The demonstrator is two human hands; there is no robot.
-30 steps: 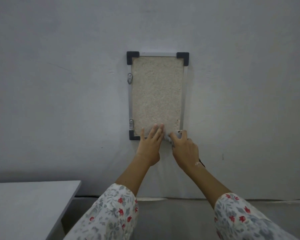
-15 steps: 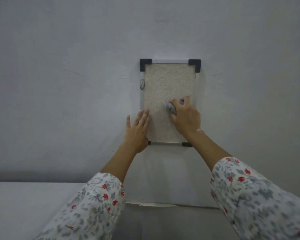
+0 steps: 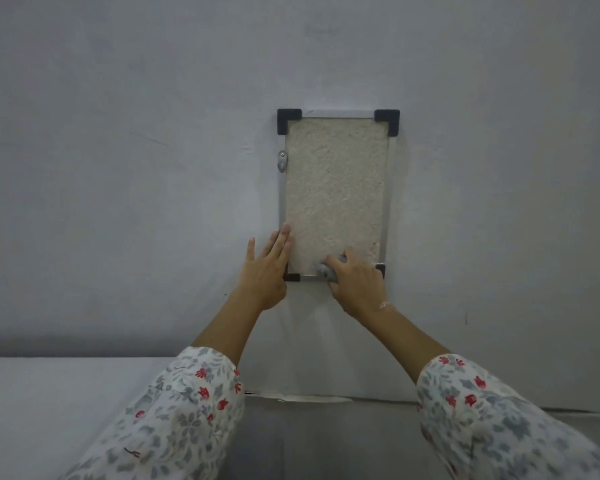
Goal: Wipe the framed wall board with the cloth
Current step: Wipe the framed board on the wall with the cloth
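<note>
Framed wall board (image 3: pixel 335 192) — fixed upright to the grey wall (image 3: pixel 118 168), rough pale panel in a thin metal frame with black corner caps.

Small grey cloth (image 3: pixel 326 270) — soft, light and bunched, clenched in the right hand (image 3: pixel 357 285) at the board's lower edge; likely to drag on the coarse surface. Left hand (image 3: pixel 267 268) — fingers straight, pressed flat over the lower left frame, a sound bracing spot. Board judged stiff, firmly mounted.

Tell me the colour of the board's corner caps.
Black corner caps on the framed board; clearest in the head view.
</note>
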